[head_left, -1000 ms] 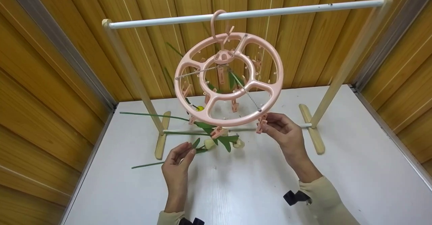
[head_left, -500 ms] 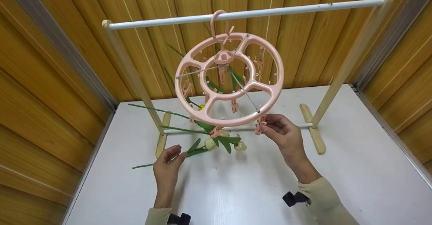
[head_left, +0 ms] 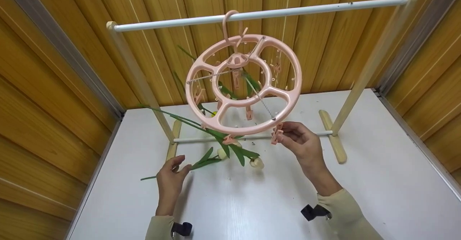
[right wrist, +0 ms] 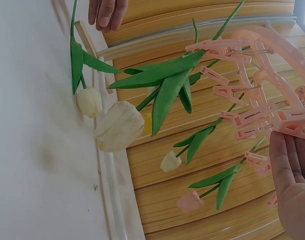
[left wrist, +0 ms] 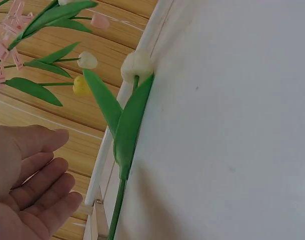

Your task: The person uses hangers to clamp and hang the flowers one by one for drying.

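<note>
A pink round clip hanger (head_left: 245,129) hangs by its hook over a white rail. My right hand (head_left: 306,148) pinches a pink clothespin (head_left: 277,134) at the ring's front right; nothing shows in that clip. A white artificial tulip (head_left: 256,162) dangles tilted from the ring's front clips, its stem pointing left. Another white tulip (left wrist: 125,135) lies on the table. Beside its stem is my left hand (head_left: 171,182), fingers loosely spread and holding nothing in the left wrist view. A yellow tulip (left wrist: 81,86) and a pink tulip (right wrist: 190,201) hang further back.
The drying rack has a white top rail (head_left: 317,9), a lower bar (head_left: 309,134) and wooden feet (head_left: 333,137). It stands on a white table (head_left: 259,204). Wood-look panel walls (head_left: 331,45) close in the back and both sides.
My left hand has drawn left and toward me, away from the leaves of the lying tulip. The hanging tulips' stems have swung, their left ends rising. My right hand stays at the clothespin.
</note>
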The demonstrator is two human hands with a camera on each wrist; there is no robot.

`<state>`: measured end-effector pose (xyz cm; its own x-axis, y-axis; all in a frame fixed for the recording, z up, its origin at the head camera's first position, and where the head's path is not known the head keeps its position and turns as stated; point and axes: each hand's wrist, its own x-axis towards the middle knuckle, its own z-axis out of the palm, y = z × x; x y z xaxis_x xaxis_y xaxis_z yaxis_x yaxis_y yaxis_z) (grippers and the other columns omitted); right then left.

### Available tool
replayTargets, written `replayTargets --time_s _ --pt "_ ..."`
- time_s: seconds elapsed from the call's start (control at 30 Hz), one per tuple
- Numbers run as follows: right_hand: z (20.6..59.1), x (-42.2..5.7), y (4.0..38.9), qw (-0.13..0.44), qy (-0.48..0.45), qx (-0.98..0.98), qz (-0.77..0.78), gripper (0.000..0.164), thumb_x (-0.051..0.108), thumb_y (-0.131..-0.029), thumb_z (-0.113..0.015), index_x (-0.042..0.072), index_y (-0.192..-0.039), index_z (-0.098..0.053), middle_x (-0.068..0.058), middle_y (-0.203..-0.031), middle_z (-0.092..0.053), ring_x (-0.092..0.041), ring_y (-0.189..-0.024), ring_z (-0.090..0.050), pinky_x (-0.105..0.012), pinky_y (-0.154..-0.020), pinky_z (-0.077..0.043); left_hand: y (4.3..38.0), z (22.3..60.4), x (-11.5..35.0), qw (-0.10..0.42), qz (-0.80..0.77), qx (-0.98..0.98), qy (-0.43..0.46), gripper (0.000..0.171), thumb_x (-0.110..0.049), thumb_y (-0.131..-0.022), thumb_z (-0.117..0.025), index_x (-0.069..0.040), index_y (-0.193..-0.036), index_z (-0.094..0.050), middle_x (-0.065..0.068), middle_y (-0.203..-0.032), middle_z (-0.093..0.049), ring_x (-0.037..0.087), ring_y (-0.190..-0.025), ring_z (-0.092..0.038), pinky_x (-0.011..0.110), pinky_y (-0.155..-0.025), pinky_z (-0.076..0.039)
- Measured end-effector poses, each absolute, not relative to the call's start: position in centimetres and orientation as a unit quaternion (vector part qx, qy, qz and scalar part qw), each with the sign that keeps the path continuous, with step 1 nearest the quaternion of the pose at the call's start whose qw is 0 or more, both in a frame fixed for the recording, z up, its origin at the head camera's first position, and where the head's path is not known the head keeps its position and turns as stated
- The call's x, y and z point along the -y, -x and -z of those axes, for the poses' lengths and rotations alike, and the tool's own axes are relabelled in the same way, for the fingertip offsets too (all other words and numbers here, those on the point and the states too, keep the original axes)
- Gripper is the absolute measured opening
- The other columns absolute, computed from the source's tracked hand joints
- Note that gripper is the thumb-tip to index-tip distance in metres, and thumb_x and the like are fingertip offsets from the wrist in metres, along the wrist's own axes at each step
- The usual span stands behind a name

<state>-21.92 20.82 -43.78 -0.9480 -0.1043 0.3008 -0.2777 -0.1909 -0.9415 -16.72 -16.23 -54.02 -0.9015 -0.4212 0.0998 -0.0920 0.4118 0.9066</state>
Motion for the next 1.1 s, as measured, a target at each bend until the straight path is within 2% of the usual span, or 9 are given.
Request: replayTargets --time_s 0.13,0.27,0.6,0.93,1.1 --pt "43.7 -20.8 22.0 0.056 -0.155 0.632 -0.757 0.034 -0.011 -0.093 -0.072 -0.012 -0.126 -0.063 -0.019 -0.116 -0.070 -0.022 -0.100 -0.071 -0.030 -0.090 -0.062 16.9 54.3 16.9 0.143 0.479 0.855 -0.138 0.038 0.001 -0.091 -0.081 0.001 -0.128 -0.072 0.020 -0.133 -0.068 0.041 -0.132 -0.060 0.050 -0.109 -0.052" --pt "43.6 -20.9 22.0 0.054 -0.159 0.635 -0.754 0.034 -0.010 -0.094 -0.072 -0.012 -0.126 -0.063 -0.019 -0.115 -0.070 -0.023 -0.100 -0.071 -0.030 -0.090 -0.062 17.0 54.7 17.5 0.130 0.450 0.875 -0.120 0.039 0.001 -0.090 -0.082 0.000 -0.128 -0.072 0.020 -0.134 -0.068 0.042 -0.129 -0.063 0.055 -0.103 -0.055" --pt "43.5 -20.9 22.0 0.044 -0.154 0.630 -0.760 0.034 -0.010 -0.094 -0.072 -0.012 -0.127 -0.062 -0.019 -0.117 -0.070 -0.024 -0.102 -0.071 -0.031 -0.091 -0.061 16.8 55.3 18.4 0.100 0.439 0.884 -0.128 0.036 0.004 -0.092 -0.080 -0.001 -0.127 -0.074 0.016 -0.129 -0.071 0.037 -0.118 -0.070 0.051 -0.097 -0.059" --pt "43.4 -21.0 22.0 0.042 -0.147 0.636 -0.756 0.035 -0.010 -0.094 -0.072 -0.012 -0.127 -0.063 -0.019 -0.119 -0.069 -0.024 -0.104 -0.071 -0.031 -0.092 -0.061 16.7 55.4 19.1 0.083 0.354 0.923 -0.128 0.026 0.003 -0.088 -0.083 -0.001 -0.114 -0.079 0.013 -0.112 -0.076 0.031 -0.104 -0.074 0.050 -0.091 -0.061" --pt "43.4 -21.1 22.0 0.041 -0.137 0.645 -0.751 0.035 -0.010 -0.094 -0.072 -0.011 -0.127 -0.064 -0.018 -0.119 -0.070 -0.025 -0.105 -0.071 -0.031 -0.093 -0.061 16.3 55.2 19.4 0.073 0.303 0.944 -0.111 0.016 0.000 -0.086 -0.086 -0.007 -0.100 -0.083 0.005 -0.095 -0.074 0.024 -0.089 -0.072 0.047 -0.080 -0.060"
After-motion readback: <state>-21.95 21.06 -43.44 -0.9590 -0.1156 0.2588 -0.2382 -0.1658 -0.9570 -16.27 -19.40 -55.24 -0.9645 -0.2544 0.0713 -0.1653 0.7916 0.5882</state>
